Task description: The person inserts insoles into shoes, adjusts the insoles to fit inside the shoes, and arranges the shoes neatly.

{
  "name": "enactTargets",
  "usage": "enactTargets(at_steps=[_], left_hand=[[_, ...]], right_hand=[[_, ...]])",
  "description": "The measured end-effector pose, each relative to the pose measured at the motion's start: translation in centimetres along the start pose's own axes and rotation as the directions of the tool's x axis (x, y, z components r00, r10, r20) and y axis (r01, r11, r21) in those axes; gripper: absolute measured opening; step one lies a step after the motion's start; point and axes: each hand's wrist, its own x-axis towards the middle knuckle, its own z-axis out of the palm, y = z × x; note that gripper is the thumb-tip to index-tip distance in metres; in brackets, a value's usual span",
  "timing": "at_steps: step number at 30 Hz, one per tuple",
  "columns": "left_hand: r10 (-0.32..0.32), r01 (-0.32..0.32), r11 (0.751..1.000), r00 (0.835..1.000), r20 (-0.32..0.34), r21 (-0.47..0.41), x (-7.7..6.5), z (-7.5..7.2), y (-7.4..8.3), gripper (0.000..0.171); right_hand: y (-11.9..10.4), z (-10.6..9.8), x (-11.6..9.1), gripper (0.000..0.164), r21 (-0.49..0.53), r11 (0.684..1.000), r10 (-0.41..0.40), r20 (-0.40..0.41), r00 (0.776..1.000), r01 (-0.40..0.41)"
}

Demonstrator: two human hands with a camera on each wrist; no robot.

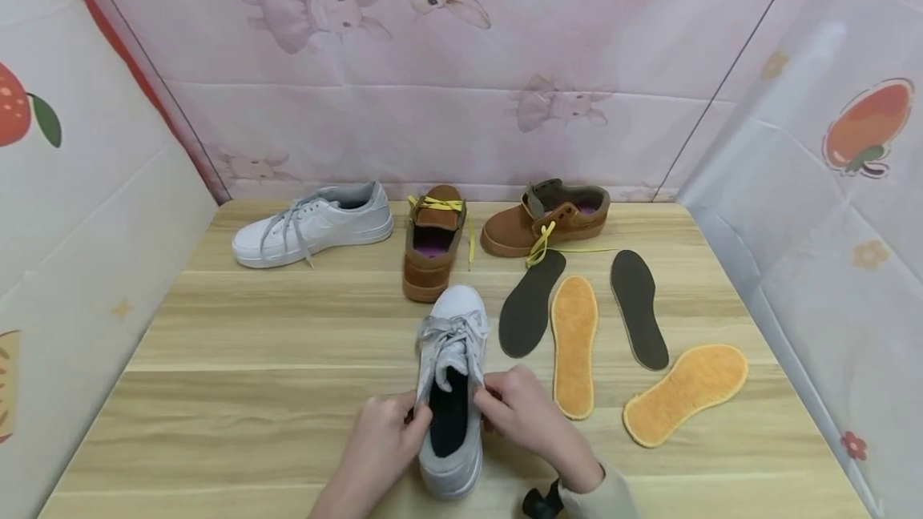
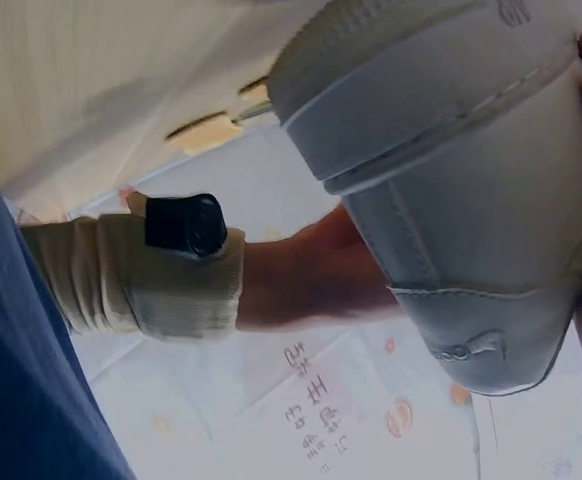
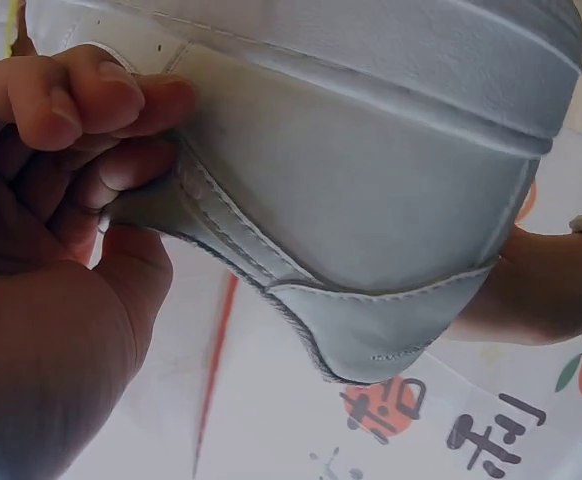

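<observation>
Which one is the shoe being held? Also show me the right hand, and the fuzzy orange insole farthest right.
Held white shoe (image 1: 453, 360): head view, on its tongue.
Right hand (image 1: 521, 413): head view, back of the hand.
Orange insole (image 1: 685, 393): head view, middle of its top.

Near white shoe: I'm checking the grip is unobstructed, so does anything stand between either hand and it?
Nothing visible does. The left hand and right hand pinch the near white shoe directly, on opposite edges of its opening. The closest brown shoe stands beyond its toe, outside both grips.
</observation>
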Motion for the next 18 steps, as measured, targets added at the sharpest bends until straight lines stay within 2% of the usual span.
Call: enactTargets(at_steps=[5,8,13,18], left_hand=[[0.024,-0.024,1.000,0.999,-0.030,0.004,0.5,0.9,0.1,0.032],[0.047,-0.046,0.999,0.998,-0.044,0.013,0.7,1.2,0.3,0.034],[0.056,-0.056,0.998,0.998,-0.028,0.019,0.8,1.5,0.5,0.034],[0.049,-0.049,0.998,0.999,-0.012,0.040,1.0,2.0,0.6,0.032]], right_hand=[[0.6,-0.3,0.2,0.032,-0.013,1.000,-0.025,-0.056,0.998,0.024],[0.8,-0.6,0.2,0.034,-0.014,1.000,-0.009,-0.064,0.998,0.009],[1.1,-0.8,-0.1,0.035,-0.018,1.000,0.024,-0.068,0.997,-0.025],[1.5,-0.7,-0.2,0.034,-0.034,0.999,0.013,-0.101,0.995,-0.016]])
